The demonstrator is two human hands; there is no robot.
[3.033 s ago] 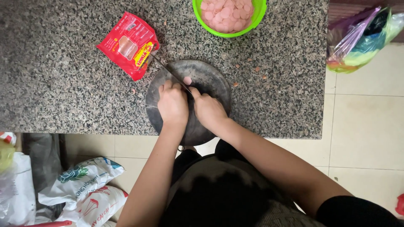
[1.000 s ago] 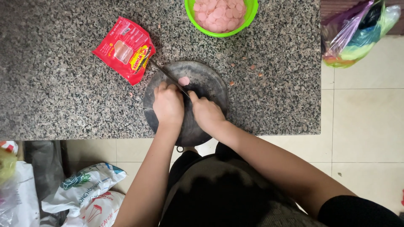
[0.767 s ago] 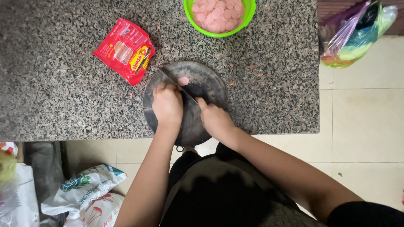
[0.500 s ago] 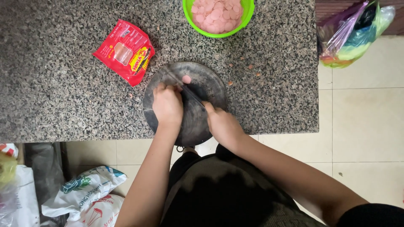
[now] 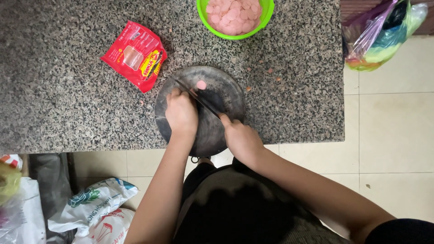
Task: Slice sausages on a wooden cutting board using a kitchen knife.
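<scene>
A round dark cutting board (image 5: 230,92) lies at the near edge of a speckled granite counter (image 5: 58,90). My right hand (image 5: 242,138) grips the handle of a dark knife (image 5: 199,97) whose blade runs diagonally up-left across the board. My left hand (image 5: 181,113) is curled on the board beside the blade, fingers closed over something I cannot make out. A pink sausage slice (image 5: 201,84) lies just beyond the blade. A green bowl (image 5: 264,13) full of pink slices stands at the counter's far edge.
A red sausage packet (image 5: 134,54) lies left of the board. Small pink scraps (image 5: 270,71) dot the counter to the right. Coloured plastic bags (image 5: 379,36) hang at top right. Printed bags (image 5: 90,210) rest on the tiled floor at lower left.
My right hand has drawn back toward me along the board, pulling the knife with it. My left hand has stayed in place.
</scene>
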